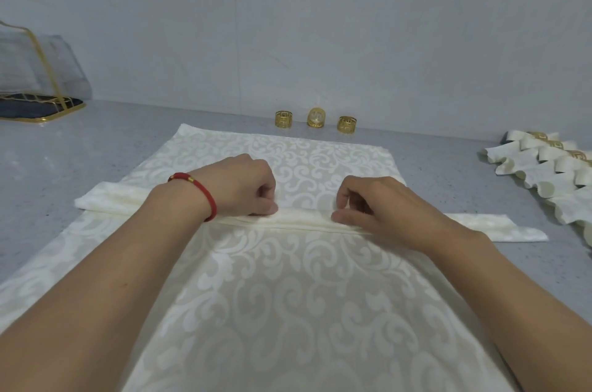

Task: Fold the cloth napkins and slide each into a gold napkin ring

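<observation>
Napkin (288,295) pleat ridge pinched under curled fingers (267,199) of both hands; left hand (243,186), right hand (368,202).

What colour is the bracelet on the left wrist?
Red, with small gold beads: the bracelet, clear in the head view.

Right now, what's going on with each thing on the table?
Napkin: spread flat, with a pleated ridge folded across its middle.
Left hand: pinches the ridge.
Right hand: pinches the ridge.
Three rings: empty, by the wall; the middle one stands on edge.
Finished napkins: folded, in rings, in a row at the right.
Rack: stands at the far left.
</observation>
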Available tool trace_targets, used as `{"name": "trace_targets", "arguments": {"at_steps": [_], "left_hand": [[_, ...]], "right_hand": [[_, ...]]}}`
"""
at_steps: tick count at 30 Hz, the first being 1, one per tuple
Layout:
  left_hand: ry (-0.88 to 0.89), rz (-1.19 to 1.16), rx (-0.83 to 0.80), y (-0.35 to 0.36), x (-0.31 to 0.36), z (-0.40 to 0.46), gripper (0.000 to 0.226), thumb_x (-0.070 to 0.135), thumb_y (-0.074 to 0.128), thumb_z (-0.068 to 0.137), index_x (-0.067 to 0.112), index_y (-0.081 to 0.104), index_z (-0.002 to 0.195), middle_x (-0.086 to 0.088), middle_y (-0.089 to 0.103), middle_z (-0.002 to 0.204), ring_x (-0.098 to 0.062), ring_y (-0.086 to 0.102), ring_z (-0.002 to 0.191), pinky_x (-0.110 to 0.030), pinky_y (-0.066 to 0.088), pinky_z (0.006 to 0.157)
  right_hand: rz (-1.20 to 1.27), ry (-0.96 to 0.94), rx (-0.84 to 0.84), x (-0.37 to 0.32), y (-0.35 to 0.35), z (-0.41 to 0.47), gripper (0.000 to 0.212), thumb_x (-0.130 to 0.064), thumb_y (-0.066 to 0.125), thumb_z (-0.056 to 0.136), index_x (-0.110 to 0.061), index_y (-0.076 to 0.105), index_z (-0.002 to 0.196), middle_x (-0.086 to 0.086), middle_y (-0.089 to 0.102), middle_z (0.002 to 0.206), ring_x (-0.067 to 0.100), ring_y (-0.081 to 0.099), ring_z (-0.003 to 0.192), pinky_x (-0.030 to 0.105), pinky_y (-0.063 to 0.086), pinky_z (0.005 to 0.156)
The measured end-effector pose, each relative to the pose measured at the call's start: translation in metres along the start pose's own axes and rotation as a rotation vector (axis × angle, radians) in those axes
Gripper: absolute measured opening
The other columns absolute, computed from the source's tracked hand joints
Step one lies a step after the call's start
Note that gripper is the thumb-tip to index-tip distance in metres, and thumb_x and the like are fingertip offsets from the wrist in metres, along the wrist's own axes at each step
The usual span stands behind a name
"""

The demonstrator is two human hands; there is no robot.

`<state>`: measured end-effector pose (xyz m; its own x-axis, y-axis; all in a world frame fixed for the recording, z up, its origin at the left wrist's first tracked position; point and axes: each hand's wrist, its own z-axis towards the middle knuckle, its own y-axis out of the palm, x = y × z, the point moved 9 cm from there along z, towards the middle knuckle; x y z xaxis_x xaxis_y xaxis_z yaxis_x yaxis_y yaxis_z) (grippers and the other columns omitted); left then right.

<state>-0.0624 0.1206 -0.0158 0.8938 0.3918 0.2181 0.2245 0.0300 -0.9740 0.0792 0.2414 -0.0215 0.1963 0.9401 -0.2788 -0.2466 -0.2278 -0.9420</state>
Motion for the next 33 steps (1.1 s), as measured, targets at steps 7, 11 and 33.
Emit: {"name": "trace_targets", "arguments": {"at_steps": [7,11,33], "left_hand": [[-0.012,-0.036,-0.022,0.004,0.000,-0.001,0.011,0.038,0.072,0.084,0.029,0.066,0.085,0.012,0.055,0.070,-0.008,0.054,0.065,-0.023,0.040,0.061],[-0.017,-0.012,-0.074,0.009,0.002,0.000,0.009,0.037,0.067,0.088,0.030,0.064,0.093,0.012,0.053,0.077,-0.008,0.052,0.068,-0.022,0.038,0.061],[-0.214,0.172,-0.379,0.010,0.003,-0.007,0.041,0.060,0.055,0.088,0.022,0.070,0.093,0.002,0.071,0.091,-0.023,0.068,0.086,-0.049,0.056,0.091]], "right_hand": [[0.007,-0.001,-0.104,0.000,0.004,0.004,0.013,-0.044,0.069,0.094,-0.031,0.068,0.097,-0.014,0.057,0.084,0.003,0.052,0.072,0.017,0.040,0.065],[-0.045,-0.090,0.094,-0.024,-0.007,0.009,0.030,-0.053,0.054,0.099,-0.037,0.065,0.122,-0.020,0.056,0.114,0.000,0.052,0.101,0.027,0.046,0.087],[-0.256,0.204,-0.140,-0.021,0.068,0.023,0.077,-0.071,0.003,0.098,-0.031,-0.002,0.163,0.009,0.001,0.172,0.028,-0.004,0.158,0.064,-0.008,0.121]]}}
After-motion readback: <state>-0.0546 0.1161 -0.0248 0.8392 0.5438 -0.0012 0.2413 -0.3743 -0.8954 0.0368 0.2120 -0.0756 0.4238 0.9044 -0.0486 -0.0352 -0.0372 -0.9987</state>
